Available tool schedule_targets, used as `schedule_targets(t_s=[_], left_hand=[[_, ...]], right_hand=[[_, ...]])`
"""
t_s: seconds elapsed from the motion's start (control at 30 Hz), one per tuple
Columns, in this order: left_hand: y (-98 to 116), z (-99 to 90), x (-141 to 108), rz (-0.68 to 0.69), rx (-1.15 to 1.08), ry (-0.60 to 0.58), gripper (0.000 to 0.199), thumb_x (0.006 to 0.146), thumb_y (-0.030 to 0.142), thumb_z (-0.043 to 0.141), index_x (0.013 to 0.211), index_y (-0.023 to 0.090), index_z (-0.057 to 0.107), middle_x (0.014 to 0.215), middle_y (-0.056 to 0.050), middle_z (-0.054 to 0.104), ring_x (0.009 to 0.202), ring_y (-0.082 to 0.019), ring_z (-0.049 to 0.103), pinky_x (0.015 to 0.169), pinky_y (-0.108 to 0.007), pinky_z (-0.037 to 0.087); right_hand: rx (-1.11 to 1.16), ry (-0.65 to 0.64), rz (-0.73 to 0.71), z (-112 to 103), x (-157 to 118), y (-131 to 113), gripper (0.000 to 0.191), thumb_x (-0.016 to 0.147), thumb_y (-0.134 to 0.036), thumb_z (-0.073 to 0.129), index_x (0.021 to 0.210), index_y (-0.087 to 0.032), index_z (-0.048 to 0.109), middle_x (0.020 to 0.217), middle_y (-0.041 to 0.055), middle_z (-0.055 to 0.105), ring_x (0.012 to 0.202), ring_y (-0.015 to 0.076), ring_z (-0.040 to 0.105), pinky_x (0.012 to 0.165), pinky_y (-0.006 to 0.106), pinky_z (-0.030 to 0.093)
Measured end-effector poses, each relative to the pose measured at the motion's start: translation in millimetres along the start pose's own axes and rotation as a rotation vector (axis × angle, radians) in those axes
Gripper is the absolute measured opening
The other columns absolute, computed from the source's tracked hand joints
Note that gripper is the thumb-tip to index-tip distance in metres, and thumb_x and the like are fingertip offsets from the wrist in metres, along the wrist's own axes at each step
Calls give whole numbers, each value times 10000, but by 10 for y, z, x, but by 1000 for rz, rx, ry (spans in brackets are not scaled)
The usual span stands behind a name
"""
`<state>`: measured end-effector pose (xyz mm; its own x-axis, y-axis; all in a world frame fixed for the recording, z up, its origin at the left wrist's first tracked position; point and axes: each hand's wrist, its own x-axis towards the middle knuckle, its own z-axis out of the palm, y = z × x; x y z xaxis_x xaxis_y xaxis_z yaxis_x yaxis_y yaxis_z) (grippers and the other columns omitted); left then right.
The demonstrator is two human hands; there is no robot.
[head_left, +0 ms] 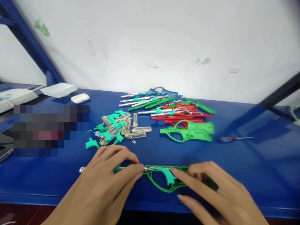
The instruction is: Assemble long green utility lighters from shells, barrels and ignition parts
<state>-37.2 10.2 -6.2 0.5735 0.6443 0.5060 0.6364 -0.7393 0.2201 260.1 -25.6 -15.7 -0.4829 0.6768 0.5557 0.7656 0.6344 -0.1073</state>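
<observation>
A dark green lighter half-shell [161, 188] lies near the table's front edge, its finger loop towards me. Inside the loop sits a teal trigger [169, 176]. My left hand [110, 178] is closed on the metal tube [82, 169], thumb and index finger pinching it where it meets the shell; the palm hides most of the tube. A thin wire [157, 168] runs right along the shell's top. My right hand [211, 184] has its fingers apart, the index fingertip touching the wire beside the trigger, while other fingers rest around the handle, partly hiding it.
Beyond my hands lie clear fuel tanks [140, 129], teal triggers [92, 143], a light green shell [187, 131], red shells [180, 117] and metal tubes [133, 100]. A screwdriver [227, 139] is at right, a white case [80, 98] at left. A wall stands behind.
</observation>
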Motion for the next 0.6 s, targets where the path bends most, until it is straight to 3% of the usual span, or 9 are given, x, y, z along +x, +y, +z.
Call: schedule_targets(t_s=[0.17, 0.3, 0.5, 0.6], left_hand=[[51, -26, 41, 66, 23, 37, 341, 1010, 8, 528, 1141, 252, 727, 1064, -11, 748, 986, -203, 661, 885, -361, 512], [87, -49, 70, 108, 97, 9, 350, 954, 7, 519, 1087, 203, 777, 1038, -34, 793, 992, -222, 708, 899, -373, 530], [74, -32, 86, 80, 85, -1, 363, 988, 16, 509, 1095, 220, 789, 1046, -23, 791, 983, -208, 706, 883, -341, 541], [90, 31, 75, 55, 59, -12, 375, 996, 8, 519, 1146, 225, 785, 1085, -21, 782, 992, -202, 696, 893, -337, 536]], right_hand=[[-3, 5, 2, 13, -12, -12, 274, 1126, -374, 569, 1326, -289, 736, 936, 32, 725, 766, 168, 749, 645, 281, 660], [-14, 20, 10, 9, -13, -24, 274, 1124, -394, 574, 1316, -300, 746, 940, 26, 745, 775, 168, 766, 648, 273, 657], [-16, 69, 48, 2, -70, 15, 321, 1105, -426, 612, 1383, -314, 727, 1010, 5, 797, 855, 161, 811, 750, 240, 666], [78, 108, 74, 20, -108, 9, 320, 1070, -352, 669, 1381, -305, 723, 1050, 7, 794, 892, 154, 793, 776, 220, 647]])
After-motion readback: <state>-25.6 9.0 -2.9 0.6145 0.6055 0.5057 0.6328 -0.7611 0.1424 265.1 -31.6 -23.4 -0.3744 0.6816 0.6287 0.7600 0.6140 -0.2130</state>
